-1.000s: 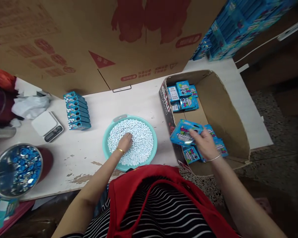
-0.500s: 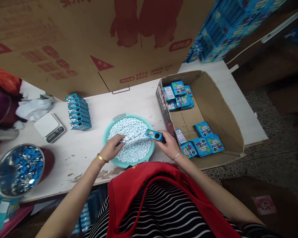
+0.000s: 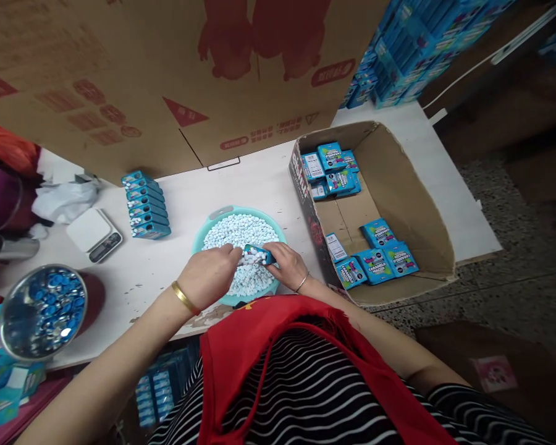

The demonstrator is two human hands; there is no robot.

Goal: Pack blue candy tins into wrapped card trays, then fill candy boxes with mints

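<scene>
A teal plastic bowl [image 3: 280,230] full of small pale candies [image 3: 240,228] is on the table before me. My right hand [image 3: 287,267] grips a small blue candy box [image 3: 269,255] above the bowl's near right part. White candies show at the box's open side. My left hand [image 3: 213,273] is closed, knuckles up, with its fingertips close against the box's left end. Whatever those fingers hold is hidden.
Right of the bowl, a cardboard box [image 3: 410,185] holds several blue packets. A row of open blue boxes [image 3: 148,210], a white scale [image 3: 95,232] and a metal pot [image 3: 12,334] of blue-capped pieces stand left. A large carton [image 3: 143,74] walls the back.
My left hand has come up from the candies to the box and closed. My right hand has moved left over the bowl with the box, which now shows candies at its opening.
</scene>
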